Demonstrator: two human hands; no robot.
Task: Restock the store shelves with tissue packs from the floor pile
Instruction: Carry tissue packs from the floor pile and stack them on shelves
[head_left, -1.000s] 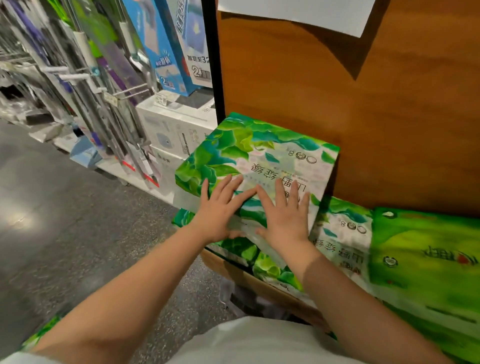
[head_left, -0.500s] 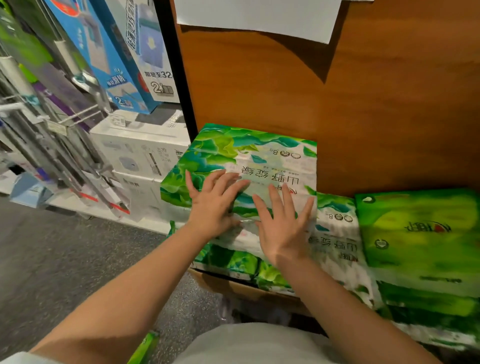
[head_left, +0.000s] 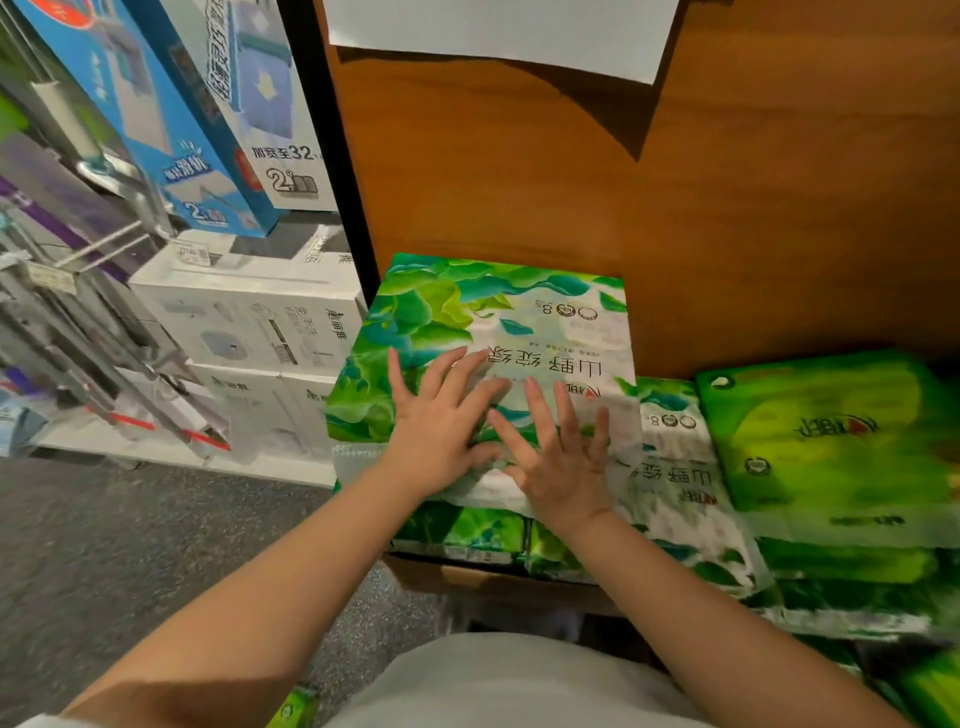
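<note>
Top tissue pack (head_left: 498, 332) pushed further back toward the wood panel (head_left: 727, 234) (both palms flat), now lying level

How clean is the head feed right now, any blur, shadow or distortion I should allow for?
Head view: the leaf-print tissue pack under both hands is sharp, its print readable; the bright green packs at right are smeared by motion blur; the white paper sheet casts a hard shadow on the wooden panel; wide-angle bending tilts the blue boxes at left.
</note>
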